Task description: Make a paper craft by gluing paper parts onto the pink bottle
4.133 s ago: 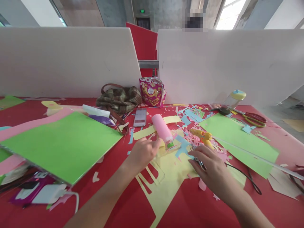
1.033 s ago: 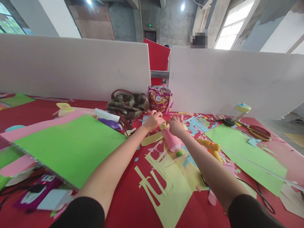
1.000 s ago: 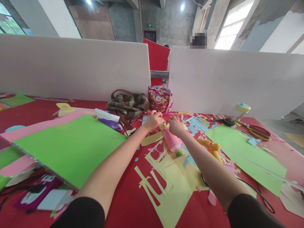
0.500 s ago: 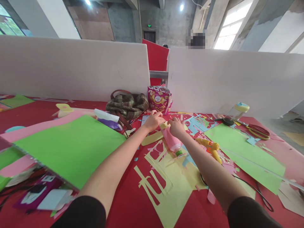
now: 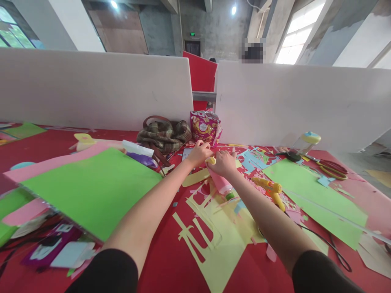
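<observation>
A bottle wrapped in pink (image 5: 219, 182), with a green cap (image 5: 229, 196), lies on the red table, its cap end toward me. At its far end is a small yellow foam-paper piece (image 5: 211, 160). My left hand (image 5: 200, 153) has curled fingers closed at the left edge of that piece. From the right, my right hand (image 5: 225, 163) closes over the piece and covers the far end of the bottle. The fingertips of both hands are partly hidden. Under and beside the bottle lies a yellow sheet (image 5: 221, 248) with cut-out strips (image 5: 195, 234).
Right of my hands are a yellow glue gun (image 5: 269, 186), a green sheet (image 5: 317, 195), scissors (image 5: 332, 169) and a clear jar (image 5: 301, 146). A large green board (image 5: 91, 187) lies left. Behind stand a plaid bag (image 5: 163, 133), a snack bag (image 5: 204, 125) and white panels (image 5: 290, 106).
My right hand has shifted slightly left and turned over the far end of the bottle, closer to my left hand. My left hand has barely moved.
</observation>
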### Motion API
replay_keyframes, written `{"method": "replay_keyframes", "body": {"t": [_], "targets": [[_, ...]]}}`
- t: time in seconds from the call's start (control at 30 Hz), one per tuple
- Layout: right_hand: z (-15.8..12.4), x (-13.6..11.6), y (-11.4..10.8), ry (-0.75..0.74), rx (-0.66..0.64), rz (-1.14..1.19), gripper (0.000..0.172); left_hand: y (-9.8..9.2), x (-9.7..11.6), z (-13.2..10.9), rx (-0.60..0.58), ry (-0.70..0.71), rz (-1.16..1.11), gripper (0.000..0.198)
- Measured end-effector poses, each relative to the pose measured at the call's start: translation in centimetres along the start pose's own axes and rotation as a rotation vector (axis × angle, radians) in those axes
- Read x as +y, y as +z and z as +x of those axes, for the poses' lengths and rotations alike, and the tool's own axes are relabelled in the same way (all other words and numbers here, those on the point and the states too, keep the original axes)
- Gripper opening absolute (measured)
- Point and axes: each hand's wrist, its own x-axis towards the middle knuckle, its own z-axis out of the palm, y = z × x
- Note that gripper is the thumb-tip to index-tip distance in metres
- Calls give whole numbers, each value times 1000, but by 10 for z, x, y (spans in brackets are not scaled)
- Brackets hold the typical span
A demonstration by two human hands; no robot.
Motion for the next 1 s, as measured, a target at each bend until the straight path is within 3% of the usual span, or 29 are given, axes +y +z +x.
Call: {"method": "replay_keyframes", "body": {"t": [0.17,0.4,0.6,1.0], "targets": [[2,-1,2,48,-33,-10,20,-2,6,1,-14,-62,-27,20],[5,3,2,97,-68,20,19,5,18,-14,-4,-300,-27,27],[8,7,3,114,-86,51,18,16,25,-28,-90,-338,-58,43],[14,17,8,165,-109,99,20,9,42,-37,-86,-345,-125,41]]}}
